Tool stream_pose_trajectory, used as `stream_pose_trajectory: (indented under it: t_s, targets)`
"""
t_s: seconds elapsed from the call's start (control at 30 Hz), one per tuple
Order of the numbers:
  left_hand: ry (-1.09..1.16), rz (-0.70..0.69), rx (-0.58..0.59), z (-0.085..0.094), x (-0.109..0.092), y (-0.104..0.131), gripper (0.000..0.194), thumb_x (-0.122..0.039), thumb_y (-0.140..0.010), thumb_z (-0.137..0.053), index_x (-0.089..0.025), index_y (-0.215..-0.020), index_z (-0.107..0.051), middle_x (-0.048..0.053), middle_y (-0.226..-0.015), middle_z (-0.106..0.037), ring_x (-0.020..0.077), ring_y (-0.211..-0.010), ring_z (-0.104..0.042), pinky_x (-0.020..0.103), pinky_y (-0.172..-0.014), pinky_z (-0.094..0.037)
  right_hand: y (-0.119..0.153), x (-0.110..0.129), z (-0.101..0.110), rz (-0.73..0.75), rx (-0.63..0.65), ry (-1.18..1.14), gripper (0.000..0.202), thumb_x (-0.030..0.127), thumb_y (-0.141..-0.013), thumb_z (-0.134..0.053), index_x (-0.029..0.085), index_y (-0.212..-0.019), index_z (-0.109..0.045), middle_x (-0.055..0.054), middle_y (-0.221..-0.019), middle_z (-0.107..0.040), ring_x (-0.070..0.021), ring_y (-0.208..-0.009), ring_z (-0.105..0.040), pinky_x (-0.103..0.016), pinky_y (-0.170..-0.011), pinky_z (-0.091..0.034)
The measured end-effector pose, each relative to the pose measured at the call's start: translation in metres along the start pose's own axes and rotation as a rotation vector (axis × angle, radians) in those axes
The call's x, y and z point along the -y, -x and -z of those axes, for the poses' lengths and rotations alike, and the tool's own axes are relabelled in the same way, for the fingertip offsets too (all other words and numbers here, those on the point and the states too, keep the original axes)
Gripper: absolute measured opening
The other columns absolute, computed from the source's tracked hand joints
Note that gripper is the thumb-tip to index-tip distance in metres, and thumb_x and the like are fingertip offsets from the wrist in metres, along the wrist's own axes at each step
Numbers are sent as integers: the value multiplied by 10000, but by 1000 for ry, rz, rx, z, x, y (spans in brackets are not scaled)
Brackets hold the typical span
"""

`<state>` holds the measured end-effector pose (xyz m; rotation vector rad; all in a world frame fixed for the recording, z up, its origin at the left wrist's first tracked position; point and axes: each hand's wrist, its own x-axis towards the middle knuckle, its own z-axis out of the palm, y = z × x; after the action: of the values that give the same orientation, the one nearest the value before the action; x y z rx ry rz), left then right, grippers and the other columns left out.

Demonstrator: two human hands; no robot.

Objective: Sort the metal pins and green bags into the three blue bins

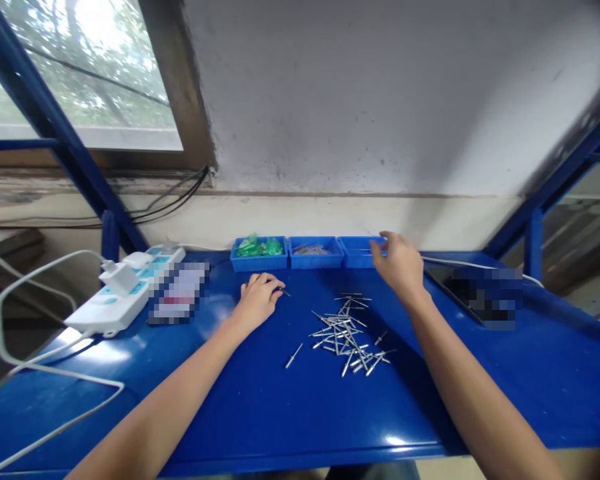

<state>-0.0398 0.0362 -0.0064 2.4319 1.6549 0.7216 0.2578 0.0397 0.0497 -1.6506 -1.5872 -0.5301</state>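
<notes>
A loose pile of silver rivets [347,337] lies on the blue table, with one rivet [293,356] apart on its left. My left hand [261,299] rests on the table left of the pile, fingers curled, with a thin rivet [286,293] poking out at the fingertips. Over the right side of the right blue bin [357,261] is my right hand [400,265], thumb and forefinger apart. A thin silver line shows in that bin by the thumb; whether it is a rivet is unclear. The middle bin [316,261] holds small brownish pieces, the left bin [260,263] green plastic.
A white power strip [125,293] with plugs and looping white cables lies at the left, beside a blurred phone-like object [180,293]. At the right is a dark flat device [473,293] with a white cable behind it. Blue frame posts and a wall bound the table.
</notes>
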Motion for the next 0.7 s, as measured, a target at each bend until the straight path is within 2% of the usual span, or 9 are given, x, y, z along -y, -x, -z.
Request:
stream_pose_trajectory:
  t_s: [0.1,0.17,0.23,0.33,0.43,0.5,0.6,0.7]
  targets:
    - [-55,30,23,1,-3,2,163,-178,-859,-479,-213,-827,-635,62,-901,-626,247,-926,-486,399,-799,-352,16,1,-14,22,262,-5,315,336,-844,-509,126,-1066,-585,-119,-837,-647,-254,-811,-591,-356,-686,-436]
    - [-49,27,29,3,-8,5,174,-172,-870,-455,-204,-802,-612,55,-874,-624,234,-891,-489,376,-775,-345,33,21,-17,150,367,-150,289,332,-859,-500,154,-1070,-586,-91,-839,-647,-229,-830,-590,-340,-717,-445]
    - [9,25,35,5,-15,8,169,-194,-883,-438,-200,-811,-591,51,-892,-624,234,-895,-490,365,-762,-347,49,48,-15,316,411,-293,289,324,-874,-491,173,-1110,-565,-80,-895,-637,-207,-866,-576,-322,-745,-446]
    - [169,-9,49,8,-28,13,150,-199,-883,-420,-191,-828,-560,49,-911,-620,227,-894,-492,355,-772,-363,63,80,-9,516,424,-348,248,303,-883,-494,181,-1087,-566,-72,-924,-621,-192,-864,-547,-310,-750,-430]
    - [361,-35,109,9,-41,16,154,-149,-854,-402,-185,-844,-551,39,-864,-622,201,-842,-520,327,-766,-383,66,89,-6,649,405,-315,179,263,-911,-440,173,-962,-587,-62,-857,-610,-181,-803,-520,-303,-712,-399]
    - [521,3,146,10,-46,17,170,-178,-860,-393,-177,-830,-561,33,-827,-620,185,-804,-542,305,-740,-395,66,86,-6,679,377,-294,201,247,-929,-400,170,-903,-583,-54,-805,-601,-173,-761,-504,-297,-682,-373]
    - [741,99,158,12,-49,16,241,-306,-883,-406,-158,-808,-581,33,-780,-613,173,-767,-557,280,-697,-404,64,82,-8,660,355,-291,215,255,-939,-390,166,-865,-571,-39,-757,-594,-159,-712,-497,-281,-652,-348]
    - [843,156,144,14,-48,16,252,-353,-870,-443,-150,-901,-590,24,-753,-615,167,-754,-570,263,-671,-409,63,81,-11,632,345,-282,222,261,-942,-391,159,-840,-559,-34,-737,-604,-150,-682,-508,-270,-629,-334]
